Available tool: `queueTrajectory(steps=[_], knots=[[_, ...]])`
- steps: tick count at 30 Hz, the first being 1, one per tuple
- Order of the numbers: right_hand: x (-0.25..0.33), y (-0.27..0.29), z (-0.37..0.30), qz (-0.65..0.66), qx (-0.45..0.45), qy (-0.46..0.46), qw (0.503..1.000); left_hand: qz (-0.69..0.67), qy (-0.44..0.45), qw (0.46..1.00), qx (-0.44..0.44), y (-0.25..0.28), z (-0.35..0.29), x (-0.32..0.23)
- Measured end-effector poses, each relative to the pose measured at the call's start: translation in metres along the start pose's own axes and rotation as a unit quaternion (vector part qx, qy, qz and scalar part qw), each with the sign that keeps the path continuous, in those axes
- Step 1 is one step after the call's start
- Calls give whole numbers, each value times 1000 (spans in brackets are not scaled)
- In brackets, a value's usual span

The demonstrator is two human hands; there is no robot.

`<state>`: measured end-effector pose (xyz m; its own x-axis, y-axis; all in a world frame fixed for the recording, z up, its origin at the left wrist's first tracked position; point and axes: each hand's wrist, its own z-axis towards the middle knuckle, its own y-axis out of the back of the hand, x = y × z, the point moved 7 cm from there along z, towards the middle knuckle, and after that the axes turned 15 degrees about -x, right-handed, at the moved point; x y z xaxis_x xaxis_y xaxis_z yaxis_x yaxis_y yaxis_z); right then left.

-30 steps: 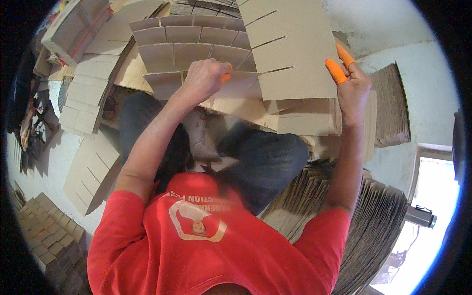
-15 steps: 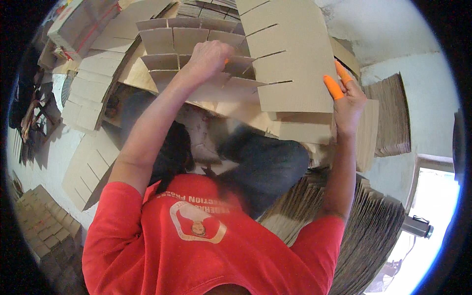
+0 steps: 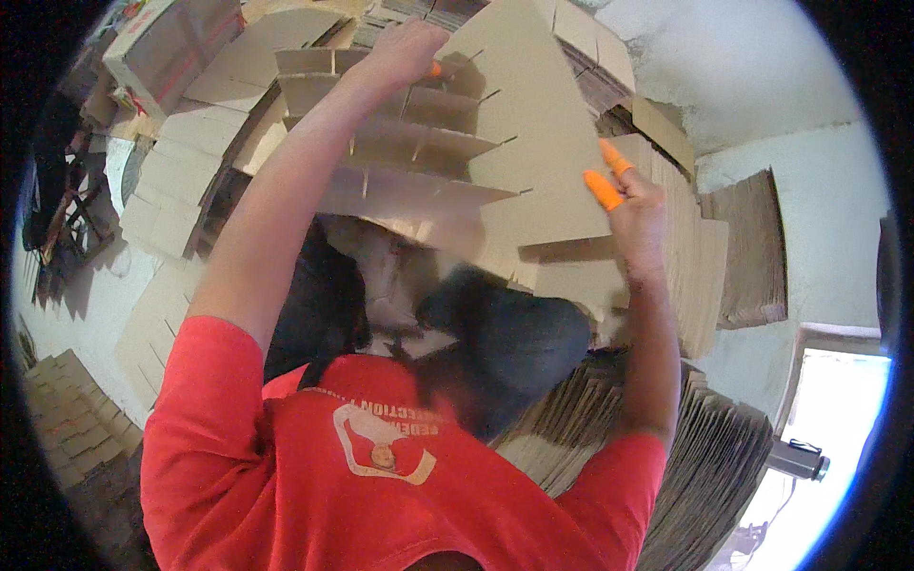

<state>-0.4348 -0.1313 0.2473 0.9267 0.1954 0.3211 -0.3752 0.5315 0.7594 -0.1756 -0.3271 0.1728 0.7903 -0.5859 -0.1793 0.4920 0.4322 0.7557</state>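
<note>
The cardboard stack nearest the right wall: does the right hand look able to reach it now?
Probably not: the right hand is holding the large slotted sheet, and another cardboard pile stands between.

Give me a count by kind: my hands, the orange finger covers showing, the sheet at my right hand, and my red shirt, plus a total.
Left hand and right hand: 2
Orange finger covers showing: 3
Sheet at the right hand: 1
Red shirt: 1
Total: 7
</note>
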Motion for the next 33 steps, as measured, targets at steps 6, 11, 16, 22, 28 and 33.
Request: queueTrajectory(steps=[6, 11, 16, 22, 28, 33], knots=[[6, -31, -10, 37, 30, 41, 998, 39, 34, 997, 52, -32, 12, 12], [12, -82, -42, 80, 89, 126, 985, 25, 25, 998, 45, -31, 14, 2], [26, -80, -32, 27, 182, 65, 981, 19, 1, 998, 59, -32, 12, 7], [-46, 14, -57, -188, -149, 65, 969, -170, -35, 972, -156, 35, -6, 28], [-126, 40, -124, -358, -73, -24, 930, -86, 8, 971, -224, 144, -71, -39], [-158, 32, -126, -322, -54, -43, 944, -131, 67, 970, -191, 122, -132, -22]])
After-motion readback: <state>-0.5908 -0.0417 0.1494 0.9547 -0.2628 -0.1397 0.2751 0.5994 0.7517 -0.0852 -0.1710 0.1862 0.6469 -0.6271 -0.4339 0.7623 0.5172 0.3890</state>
